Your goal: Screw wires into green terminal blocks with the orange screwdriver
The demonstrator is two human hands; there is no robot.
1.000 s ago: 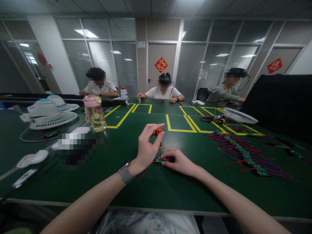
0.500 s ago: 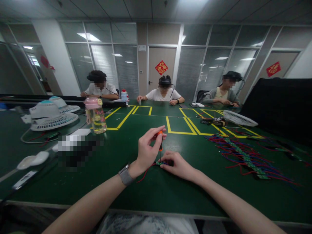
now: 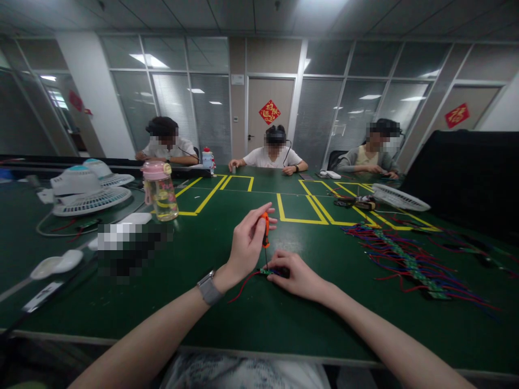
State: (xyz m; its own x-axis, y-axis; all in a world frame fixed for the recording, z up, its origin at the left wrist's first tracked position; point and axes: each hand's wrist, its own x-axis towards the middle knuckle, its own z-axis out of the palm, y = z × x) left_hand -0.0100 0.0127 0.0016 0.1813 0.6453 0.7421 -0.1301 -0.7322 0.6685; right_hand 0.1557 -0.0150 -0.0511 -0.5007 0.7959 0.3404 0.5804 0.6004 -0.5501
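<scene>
My left hand (image 3: 246,245) pinches the orange handle of a small screwdriver (image 3: 265,230), held upright with its thin shaft pointing down. The tip meets a small green circuit board (image 3: 265,271) lying on the green table (image 3: 259,319). My right hand (image 3: 295,274) is closed on that board and presses it flat from the right. A red wire (image 3: 242,287) trails from the board toward me. A watch sits on my left wrist.
A pile of circuit boards with red and blue wires (image 3: 405,260) lies at right. A pink-lidded water bottle (image 3: 159,190) and white fan parts (image 3: 87,189) stand at left. Three people sit at the far side; yellow tape boxes (image 3: 302,208) mark the table.
My left fingers have shifted on the screwdriver handle, as if turning it. The right hand and the board have stayed put. The camera tilted slightly.
</scene>
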